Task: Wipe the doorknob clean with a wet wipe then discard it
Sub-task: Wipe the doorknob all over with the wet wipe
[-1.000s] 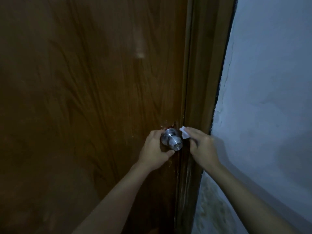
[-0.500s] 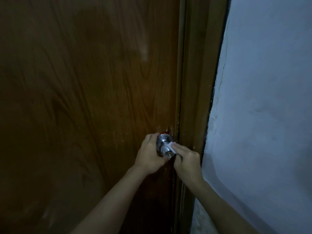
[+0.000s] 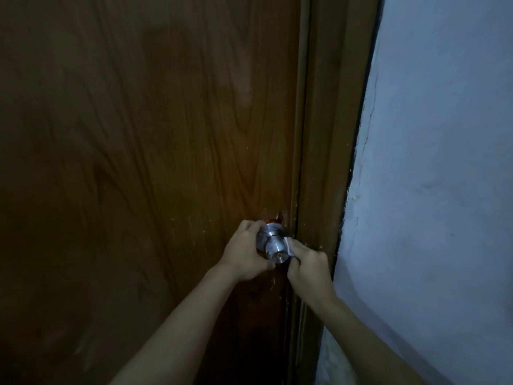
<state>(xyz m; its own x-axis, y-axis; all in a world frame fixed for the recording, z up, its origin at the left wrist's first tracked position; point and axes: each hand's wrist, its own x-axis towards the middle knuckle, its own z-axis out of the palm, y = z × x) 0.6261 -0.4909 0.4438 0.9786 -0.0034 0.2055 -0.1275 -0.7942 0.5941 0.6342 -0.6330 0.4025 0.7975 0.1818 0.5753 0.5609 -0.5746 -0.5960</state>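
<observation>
Pinching small white wet wipe [image 3: 287, 245] in right hand [image 3: 308, 269] against round silver metal doorknob [image 3: 274, 245], steadied by left hand [image 3: 244, 255] gripping opposite side.

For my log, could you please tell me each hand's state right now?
Left hand: closed around the doorknob from the left.
Right hand: closed, pressing the wet wipe against the doorknob.

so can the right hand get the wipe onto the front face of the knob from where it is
Probably yes. The right hand already presses the wet wipe against the doorknob on its right side, and the knob's front face is bare. The left hand grips only its left side and base.
</observation>
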